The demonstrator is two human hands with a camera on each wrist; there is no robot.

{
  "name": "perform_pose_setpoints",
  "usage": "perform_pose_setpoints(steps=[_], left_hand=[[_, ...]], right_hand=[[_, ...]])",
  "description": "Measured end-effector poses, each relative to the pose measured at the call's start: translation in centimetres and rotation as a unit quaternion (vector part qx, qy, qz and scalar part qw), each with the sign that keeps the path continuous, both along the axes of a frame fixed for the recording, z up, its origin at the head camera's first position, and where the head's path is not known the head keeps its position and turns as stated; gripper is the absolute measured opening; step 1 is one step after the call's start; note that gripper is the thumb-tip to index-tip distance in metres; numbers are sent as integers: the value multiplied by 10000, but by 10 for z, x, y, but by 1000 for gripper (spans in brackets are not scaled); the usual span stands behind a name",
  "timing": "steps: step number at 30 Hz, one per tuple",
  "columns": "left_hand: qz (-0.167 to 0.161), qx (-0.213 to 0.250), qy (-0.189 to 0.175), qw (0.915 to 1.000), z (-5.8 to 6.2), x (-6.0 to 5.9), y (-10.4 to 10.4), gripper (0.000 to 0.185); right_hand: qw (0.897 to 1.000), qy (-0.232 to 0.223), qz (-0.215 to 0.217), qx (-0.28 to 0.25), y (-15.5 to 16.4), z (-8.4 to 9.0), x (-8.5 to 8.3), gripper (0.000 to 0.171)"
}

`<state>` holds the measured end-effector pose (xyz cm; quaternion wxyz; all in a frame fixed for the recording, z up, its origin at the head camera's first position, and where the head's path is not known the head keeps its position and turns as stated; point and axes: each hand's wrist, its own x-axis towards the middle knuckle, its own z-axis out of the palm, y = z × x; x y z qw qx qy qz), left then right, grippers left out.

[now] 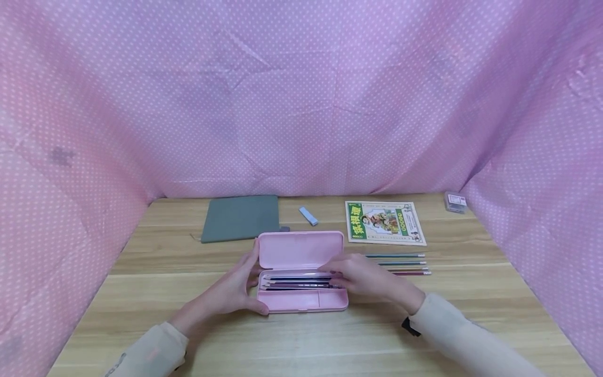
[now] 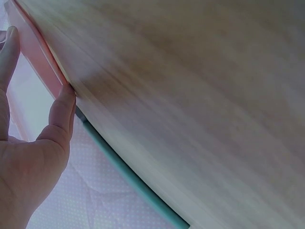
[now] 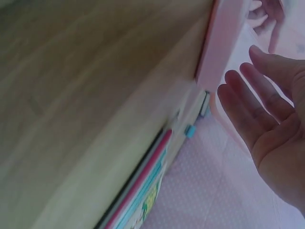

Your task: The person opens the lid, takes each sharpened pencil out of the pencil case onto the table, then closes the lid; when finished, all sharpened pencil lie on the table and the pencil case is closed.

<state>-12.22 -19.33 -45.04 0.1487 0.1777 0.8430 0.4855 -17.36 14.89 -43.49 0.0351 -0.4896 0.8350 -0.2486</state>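
Observation:
A pink pencil case [image 1: 289, 300] lies with its lid [image 1: 301, 250] raised. Several pencils [image 1: 287, 286] lie side by side in its long back compartment, above two smaller front compartments. My left hand [image 1: 235, 288] holds the case's left end, thumb at the front corner and fingers toward the lid side. In the left wrist view, a fingertip [image 2: 66, 93] meets the pink wall low down. My right hand [image 1: 360, 275] reaches over the case's right end, fingertips at the pencil ends and partly hiding them. Its fingers [image 3: 243, 105] look loosely extended in the right wrist view, with no pencil between them.
Several loose pencils [image 1: 405, 263] lie right of the case, partly behind my right hand. Farther back are a green notebook [image 1: 242, 217], a small light-blue box [image 1: 308, 215], a printed booklet [image 1: 386, 223] and a small clear box [image 1: 455, 202]. Pink dotted cloth [image 1: 301, 104] encloses the table.

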Motion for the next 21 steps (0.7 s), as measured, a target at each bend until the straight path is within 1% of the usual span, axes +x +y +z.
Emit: perform_pose_setpoints(steps=[6, 15, 21], left_hand=[[12, -61, 8, 10000, -1, 0, 0, 151], [16, -29, 13, 10000, -1, 1, 0, 151], [-2, -4, 40, 10000, -1, 1, 0, 152]], right_hand=[[9995, 97, -1, 314, -11, -9, 1, 30], [9973, 152, -153, 695, -17, -6, 4, 33], [9967, -203, -243, 753, -17, -5, 3, 34]])
